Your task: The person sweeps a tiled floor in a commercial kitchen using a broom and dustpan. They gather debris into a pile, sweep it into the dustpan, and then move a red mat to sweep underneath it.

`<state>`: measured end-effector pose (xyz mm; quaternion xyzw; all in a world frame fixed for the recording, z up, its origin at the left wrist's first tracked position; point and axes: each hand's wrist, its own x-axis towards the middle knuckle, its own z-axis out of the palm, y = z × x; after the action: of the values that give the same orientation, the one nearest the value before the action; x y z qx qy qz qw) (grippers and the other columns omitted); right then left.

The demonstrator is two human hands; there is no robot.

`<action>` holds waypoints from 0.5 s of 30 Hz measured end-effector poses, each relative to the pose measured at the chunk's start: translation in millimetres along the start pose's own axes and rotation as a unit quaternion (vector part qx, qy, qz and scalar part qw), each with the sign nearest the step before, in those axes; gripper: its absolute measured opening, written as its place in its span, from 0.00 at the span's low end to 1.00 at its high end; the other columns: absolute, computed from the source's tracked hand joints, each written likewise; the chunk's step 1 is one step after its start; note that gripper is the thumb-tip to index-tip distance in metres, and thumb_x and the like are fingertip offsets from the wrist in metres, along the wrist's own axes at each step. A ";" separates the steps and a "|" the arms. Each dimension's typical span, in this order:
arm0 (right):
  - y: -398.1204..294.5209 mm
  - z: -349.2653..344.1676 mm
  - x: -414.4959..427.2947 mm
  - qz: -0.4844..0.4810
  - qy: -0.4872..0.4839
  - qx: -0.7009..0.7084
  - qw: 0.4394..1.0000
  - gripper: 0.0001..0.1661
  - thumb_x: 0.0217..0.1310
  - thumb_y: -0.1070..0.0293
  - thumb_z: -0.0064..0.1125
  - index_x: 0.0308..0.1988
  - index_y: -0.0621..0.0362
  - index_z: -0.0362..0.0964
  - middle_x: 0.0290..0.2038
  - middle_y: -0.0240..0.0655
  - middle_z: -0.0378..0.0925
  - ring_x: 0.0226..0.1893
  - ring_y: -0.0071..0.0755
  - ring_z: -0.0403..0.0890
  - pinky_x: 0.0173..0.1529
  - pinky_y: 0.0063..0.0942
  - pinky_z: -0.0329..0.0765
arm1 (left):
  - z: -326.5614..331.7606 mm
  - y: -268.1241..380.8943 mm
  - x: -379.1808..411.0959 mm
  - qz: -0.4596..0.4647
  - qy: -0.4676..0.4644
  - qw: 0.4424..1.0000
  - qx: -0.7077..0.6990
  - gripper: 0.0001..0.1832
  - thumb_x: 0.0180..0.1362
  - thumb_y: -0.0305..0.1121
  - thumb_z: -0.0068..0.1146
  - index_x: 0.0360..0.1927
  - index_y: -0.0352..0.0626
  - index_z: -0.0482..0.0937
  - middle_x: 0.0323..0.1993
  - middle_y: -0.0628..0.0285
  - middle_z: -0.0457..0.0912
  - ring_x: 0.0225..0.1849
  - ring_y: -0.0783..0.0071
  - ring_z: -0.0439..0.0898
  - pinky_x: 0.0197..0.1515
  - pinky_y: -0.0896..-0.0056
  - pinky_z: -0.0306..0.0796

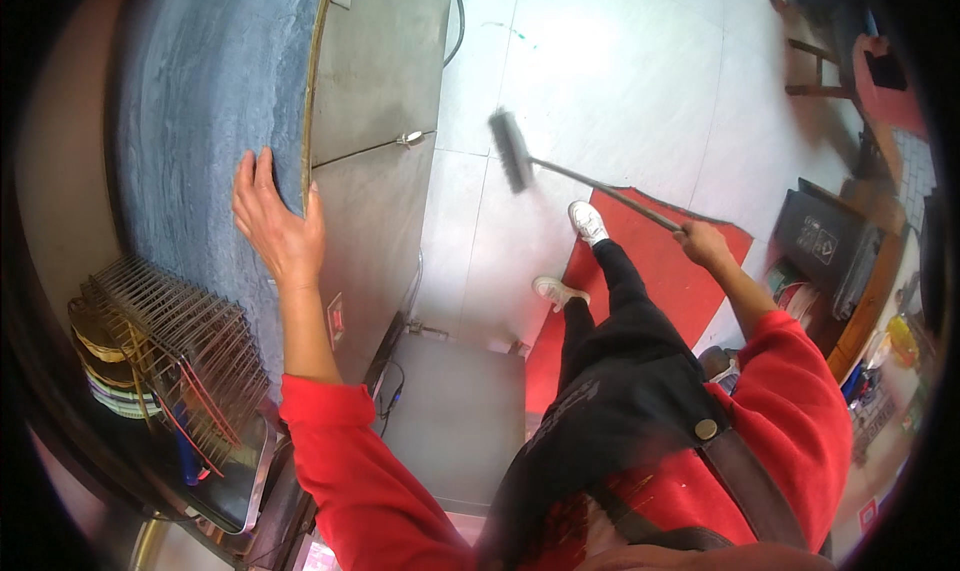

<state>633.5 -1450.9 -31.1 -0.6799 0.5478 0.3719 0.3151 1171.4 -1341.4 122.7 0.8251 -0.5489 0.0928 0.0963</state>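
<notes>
My right hand (703,244) is wrapped around the long handle of a floor brush (604,188). The brush head (510,151), dark and blurred, is over the pale tiled floor (600,83) ahead of my white shoes (587,223). My left hand (277,230) rests on the blue-grey marbled top (217,106) of a metal cabinet (367,218), fingers apart on the surface and thumb at its edge. A small latch (411,139) shows on the cabinet front. Whether the bristles touch the floor cannot be told.
A red mat (660,263) lies by my feet. At lower left, a wire rack (187,331) stands beside stacked baskets (105,353) and a dark tray (240,488). A low grey box (450,406) sits below the cabinet. A wooden shelf (870,301) bearing dark boxes is at right.
</notes>
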 end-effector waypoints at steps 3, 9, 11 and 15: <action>12.8 -17.4 -23.4 0.017 0.008 0.018 1.000 0.21 0.57 0.52 0.47 0.38 0.57 0.74 0.35 0.49 0.76 0.39 0.53 0.76 0.42 0.45 0.71 | 0.9 -1.9 -2.0 -0.009 -0.005 1.000 -0.001 0.34 0.44 0.34 0.60 0.58 0.44 0.63 0.59 0.54 0.62 0.60 0.53 0.59 0.61 0.51 0.51; -36.4 11.3 3.0 -0.074 0.016 0.073 0.994 0.21 0.57 0.52 0.48 0.38 0.60 0.74 0.34 0.50 0.76 0.38 0.54 0.76 0.41 0.44 0.71 | 0.8 -0.2 -2.2 -0.019 -0.015 1.000 -0.002 0.36 0.43 0.30 0.62 0.59 0.46 0.62 0.59 0.56 0.60 0.61 0.55 0.58 0.62 0.51 0.50; -76.5 34.7 38.7 -0.093 -0.013 0.070 0.993 0.22 0.57 0.51 0.47 0.39 0.59 0.74 0.37 0.50 0.76 0.40 0.53 0.76 0.44 0.44 0.71 | 2.1 0.6 -1.0 -0.018 -0.019 1.000 -0.008 0.36 0.43 0.31 0.61 0.59 0.46 0.62 0.59 0.56 0.60 0.61 0.55 0.58 0.62 0.52 0.50; -89.8 38.4 70.6 -0.068 -0.010 0.061 0.996 0.24 0.57 0.50 0.47 0.39 0.59 0.75 0.35 0.50 0.76 0.40 0.52 0.76 0.43 0.43 0.71 | 5.0 1.0 -0.8 -0.013 -0.020 1.000 -0.011 0.35 0.44 0.32 0.61 0.59 0.46 0.63 0.60 0.57 0.60 0.61 0.55 0.58 0.62 0.52 0.49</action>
<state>724.0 -1436.8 -109.3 -0.6916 0.5189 0.3223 0.3854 1170.4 -1342.3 117.7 0.8329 -0.5407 0.0692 0.0958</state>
